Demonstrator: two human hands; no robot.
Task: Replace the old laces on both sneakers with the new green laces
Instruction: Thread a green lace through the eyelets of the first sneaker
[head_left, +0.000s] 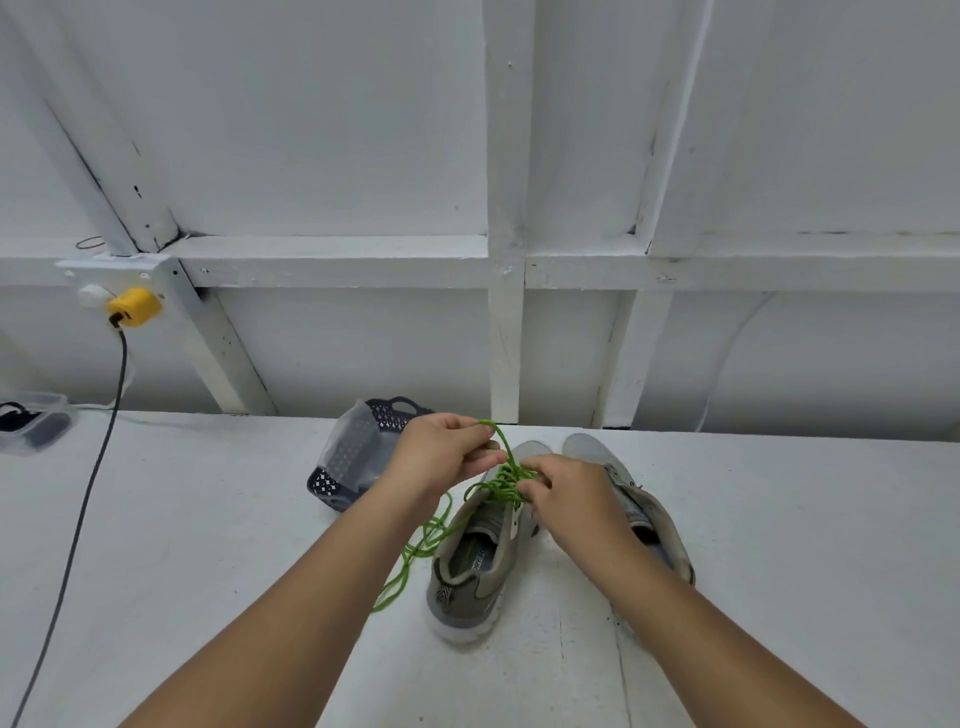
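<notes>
White painted worktop (208, 519) spans the lower view; white board wall with framing battens (504, 208) rises along its far edge.

Two grey fabric sneakers stand side by side near the middle of the far edge, toes toward the wall. Left sneaker (475, 561): heel toward the person, green cord lace (506, 480) threaded criss-cross through its eyelets. Right sneaker (618, 483): largely hidden by the right forearm; lacing state cannot be told.

Dark blue perforated plastic basket (382, 415) sits just left of the sneakers at the far edge, with a clear plastic bag (353, 447) draped over it.

Left hand (441, 452): fingers curled, pinching a loop of the green lace raised above the left sneaker's toe. Right hand (563, 493): fingers curled, fingertips at the laced eyelets, gripping the lace there.

Loose lace tail trails off the sneaker's left side and lies on the worktop, passing under the left forearm.

Clear plastic lidded box (34, 426) at the far left edge. Black cable (93, 467) runs over the left side up to a yellow plug (134, 307) on the wall.
</notes>
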